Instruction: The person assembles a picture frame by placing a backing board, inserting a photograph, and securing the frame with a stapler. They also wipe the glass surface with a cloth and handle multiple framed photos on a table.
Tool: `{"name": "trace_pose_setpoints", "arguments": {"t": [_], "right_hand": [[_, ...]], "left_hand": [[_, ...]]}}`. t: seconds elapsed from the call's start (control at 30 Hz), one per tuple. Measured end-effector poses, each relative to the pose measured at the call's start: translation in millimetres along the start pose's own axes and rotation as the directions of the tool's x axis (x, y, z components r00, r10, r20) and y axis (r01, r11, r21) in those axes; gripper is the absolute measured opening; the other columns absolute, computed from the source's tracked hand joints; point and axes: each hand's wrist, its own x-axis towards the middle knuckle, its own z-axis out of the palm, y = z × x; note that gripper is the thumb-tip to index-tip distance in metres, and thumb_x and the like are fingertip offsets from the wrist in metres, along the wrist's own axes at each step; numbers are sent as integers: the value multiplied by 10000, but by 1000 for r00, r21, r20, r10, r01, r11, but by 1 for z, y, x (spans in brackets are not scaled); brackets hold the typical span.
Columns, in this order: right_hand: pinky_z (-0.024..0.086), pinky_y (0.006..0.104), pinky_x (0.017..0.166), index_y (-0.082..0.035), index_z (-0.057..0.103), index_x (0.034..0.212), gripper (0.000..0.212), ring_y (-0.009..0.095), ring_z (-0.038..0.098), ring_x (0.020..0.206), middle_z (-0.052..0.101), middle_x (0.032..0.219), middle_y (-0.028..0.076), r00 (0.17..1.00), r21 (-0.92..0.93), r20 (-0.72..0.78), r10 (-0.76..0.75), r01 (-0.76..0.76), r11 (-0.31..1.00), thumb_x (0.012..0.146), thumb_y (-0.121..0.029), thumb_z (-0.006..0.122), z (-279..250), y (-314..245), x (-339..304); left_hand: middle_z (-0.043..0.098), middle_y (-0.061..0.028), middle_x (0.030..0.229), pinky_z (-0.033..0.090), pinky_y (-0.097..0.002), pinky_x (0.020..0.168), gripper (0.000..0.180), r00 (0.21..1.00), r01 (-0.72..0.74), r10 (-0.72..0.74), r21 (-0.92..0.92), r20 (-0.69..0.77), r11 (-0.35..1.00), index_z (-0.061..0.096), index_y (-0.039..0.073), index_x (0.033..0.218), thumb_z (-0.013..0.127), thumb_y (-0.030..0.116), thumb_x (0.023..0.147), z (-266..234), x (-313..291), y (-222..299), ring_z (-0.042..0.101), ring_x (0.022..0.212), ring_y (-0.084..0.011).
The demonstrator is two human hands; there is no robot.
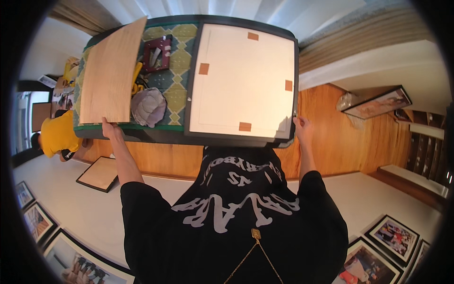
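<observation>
left fingers (105, 121) pinch near edge of board (106, 71) | right fingers (296, 121) bent by bench (161, 136) edge, grip unclear | patterned cloth (177, 83) bare beside frame (191, 92) | frame holds white panel (246, 80)

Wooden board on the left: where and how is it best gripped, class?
The wooden board is probably best gripped by its near edge, from the person's side, thumb above and fingers beneath: it is flat and thin, and the left hand holds that edge.
</observation>
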Motion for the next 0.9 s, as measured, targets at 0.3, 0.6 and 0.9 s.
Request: {"name": "trace_pose_setpoints", "arguments": {"t": [0.3,0.6,0.9], "right_hand": [[519,379,714,4,697,1002,315,292,651,756,666,829,169,994,-88,1,-110,110,990,775,-213,720,7,-19,-11],[517,380,756,20,703,946,364,302,686,832,701,867,194,961,-72,265,85,-68,995,771,-298,704,12,-38,-23],[510,334,767,60,696,974,370,227,678,827,713,893,167,912,125,355,207,-266,956,765,-242,737,15,-18,-18]], "left_hand": [[570,-100,1000,454,-322,770,447,888,-455,430,460,167,762,531,-19,1193,637,315,914,-48,-99,-76,518,841,-206],[560,-163,1073,447,-368,870,546,638,-756,120,590,761,284,584,4,1160,753,366,787,-2,-309,-134,542,973,-284],[537,-188,1151,484,-393,847,774,989,-16,-6,-144,-149,989,480,-31,1230,696,568,789,-61,-159,-30,547,1035,-292]]}}
